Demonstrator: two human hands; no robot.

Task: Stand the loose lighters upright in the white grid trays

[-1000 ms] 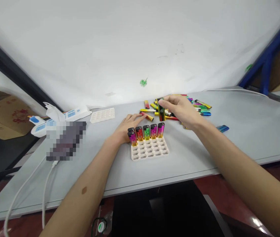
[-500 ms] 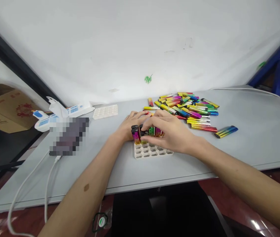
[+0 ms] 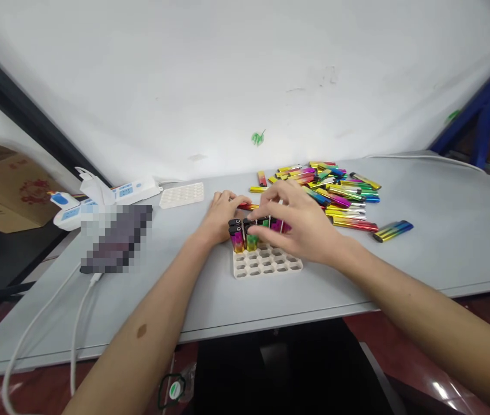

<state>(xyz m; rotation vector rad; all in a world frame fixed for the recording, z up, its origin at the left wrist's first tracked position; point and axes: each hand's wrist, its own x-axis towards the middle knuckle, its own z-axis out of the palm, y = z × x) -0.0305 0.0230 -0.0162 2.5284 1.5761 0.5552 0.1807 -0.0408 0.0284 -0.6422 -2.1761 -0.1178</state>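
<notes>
A white honeycomb tray (image 3: 267, 267) lies on the table with several shiny lighters upright in its far rows. A purple-and-orange lighter (image 3: 237, 239) stands at its left corner. Beside that one, the thumb and index finger of my right hand (image 3: 303, 222) close on the black top of a green-and-yellow lighter (image 3: 251, 242) seated in the tray. My left hand (image 3: 219, 218) rests behind the tray's left side, its fingers curled over a red lighter (image 3: 248, 206) lying low. Part of the far rows is hidden behind my right hand.
Several metallic lighters (image 3: 340, 196) lie heaped at the back right, with a blue-and-yellow lighter (image 3: 393, 231) apart. Another white tray (image 3: 181, 195) lies back left, near a power strip (image 3: 130, 192). A blurred-out dark device (image 3: 117, 239) with white cables lies left.
The green-and-yellow lighter under my right fingers shows more of its body, and my right fingers have lifted slightly. My left hand has drawn a little left, baring the red lighter.
</notes>
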